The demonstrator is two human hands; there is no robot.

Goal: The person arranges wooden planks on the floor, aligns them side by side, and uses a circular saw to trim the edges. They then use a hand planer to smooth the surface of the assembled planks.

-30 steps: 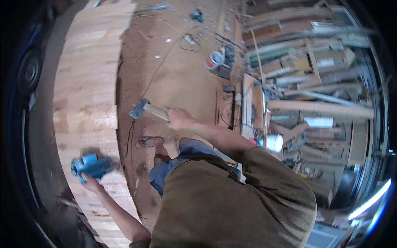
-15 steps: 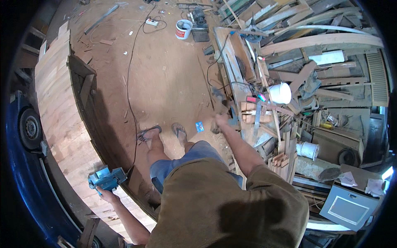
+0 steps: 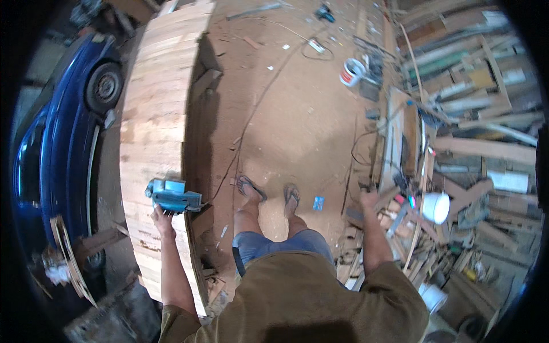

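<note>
A teal power planer (image 3: 176, 197) is on the long panel of pale wooden boards (image 3: 154, 120) to my left. My left hand (image 3: 162, 220) grips it from its near side, the fingers partly hidden by the tool's body. Out to my right, my right hand (image 3: 369, 200) looks closed beside the wood pieces along the cluttered bench (image 3: 394, 137). What it holds, if anything, is too blurred to make out. A dark cord runs over the floor toward the planer.
A blue car (image 3: 63, 148) stands beyond the panel on the left. A white bucket (image 3: 352, 72), a power strip (image 3: 315, 46) and a blue packet (image 3: 318, 203) are on the floor. Stacked timber (image 3: 474, 146) and a white tub (image 3: 436, 207) crowd the right side.
The view has turned, so the panel now stands more upright and the car shows more fully. The planer and my left hand have moved up and right in the picture; my right hand appears farther right.
</note>
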